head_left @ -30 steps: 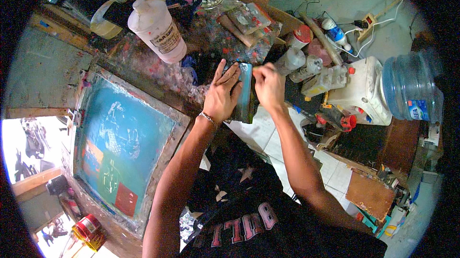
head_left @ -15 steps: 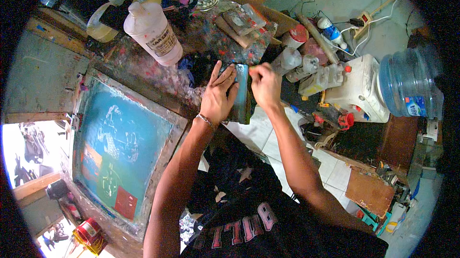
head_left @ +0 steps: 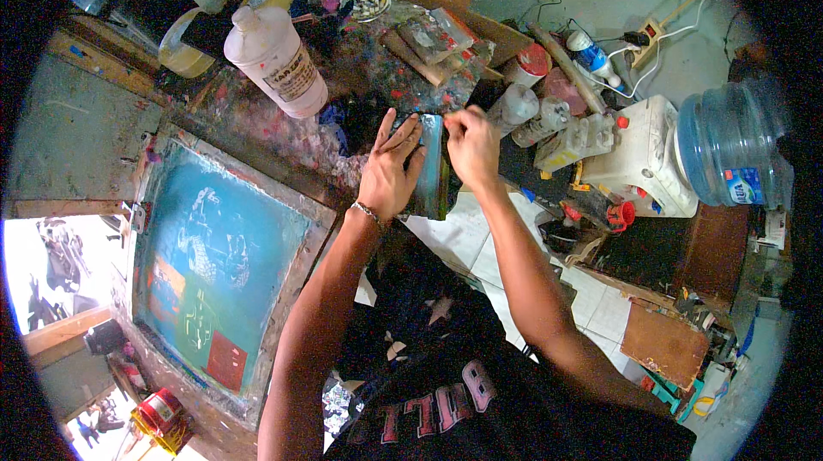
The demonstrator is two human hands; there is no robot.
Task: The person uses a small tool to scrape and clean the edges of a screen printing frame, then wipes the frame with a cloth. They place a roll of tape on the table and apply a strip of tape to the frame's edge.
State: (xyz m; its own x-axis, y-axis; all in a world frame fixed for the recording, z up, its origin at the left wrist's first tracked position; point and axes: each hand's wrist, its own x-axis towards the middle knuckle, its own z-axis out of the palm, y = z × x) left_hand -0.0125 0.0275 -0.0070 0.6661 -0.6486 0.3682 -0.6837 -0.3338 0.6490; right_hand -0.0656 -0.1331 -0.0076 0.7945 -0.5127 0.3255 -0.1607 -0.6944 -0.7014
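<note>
A long, narrow blue piece (head_left: pixel 433 174) lies upright in the picture on the cluttered, paint-stained bench. My left hand (head_left: pixel 388 168) rests over its left side, fingers stretched out and apart, a bracelet at the wrist. At the piece's upper right edge, my right hand (head_left: pixel 471 144) is closed in a pinch on a small orange item (head_left: pixel 451 122), mostly hidden by the fingers. Dark cloth (head_left: pixel 343 122) lies beyond my left hand. A large pale plastic bottle (head_left: pixel 279 67) stands to the upper left.
A framed blue screen (head_left: pixel 227 230) stands at left. Assorted bottles (head_left: pixel 561 127), a white jerrycan (head_left: pixel 643 170) and a big blue water jug (head_left: pixel 724 140) crowd the right. A power strip (head_left: pixel 649 37) is at upper right. Wooden pieces (head_left: pixel 416 58) lie on the bench.
The view has shifted, so the scene sits slightly higher and further left than a second ago. My right hand moves slightly along the piece's edge; my left hand stays on it.
</note>
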